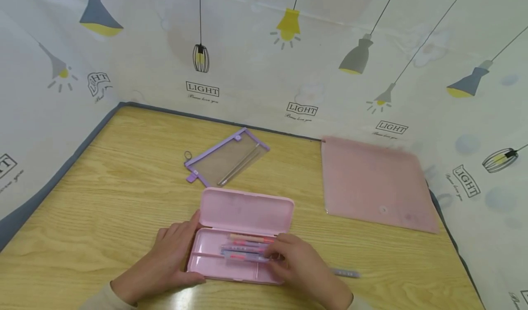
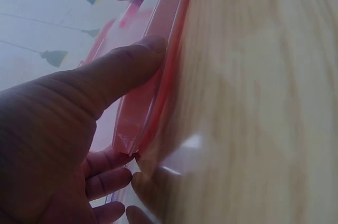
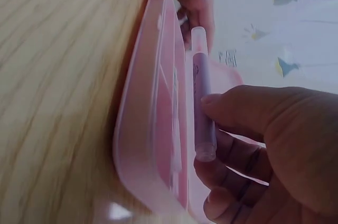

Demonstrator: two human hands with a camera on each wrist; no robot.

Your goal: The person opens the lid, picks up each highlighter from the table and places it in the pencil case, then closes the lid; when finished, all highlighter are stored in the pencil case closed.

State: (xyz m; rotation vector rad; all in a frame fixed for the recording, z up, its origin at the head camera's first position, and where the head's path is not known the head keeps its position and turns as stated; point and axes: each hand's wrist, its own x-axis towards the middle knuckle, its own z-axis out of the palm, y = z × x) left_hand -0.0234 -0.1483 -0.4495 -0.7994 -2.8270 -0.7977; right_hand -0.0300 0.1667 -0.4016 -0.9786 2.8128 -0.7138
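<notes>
A pink pencil case [image 1: 222, 268] lies with its lid [image 1: 247, 209] folded back on the wooden table. My left hand [image 1: 167, 257] holds its left end; in the left wrist view the thumb [image 2: 129, 65] presses the front wall and the fingertips touch the corner. Over the right part of the tray, my right hand [image 1: 303, 266] pinches a purple pen [image 3: 203, 100] with a clear cap between thumb and fingers. Several other pens [image 1: 247, 243] lie side by side in the back part of the tray, partly hidden by that hand.
Behind the case lies a see-through pouch [image 1: 222, 156] with purple edges and thin sticks [image 1: 241, 163] in it. A pink document folder [image 1: 375, 181] lies at the right. One grey pen [image 1: 345, 272] rests right of my right hand. Printed cloth walls [image 1: 247, 85] bound the table.
</notes>
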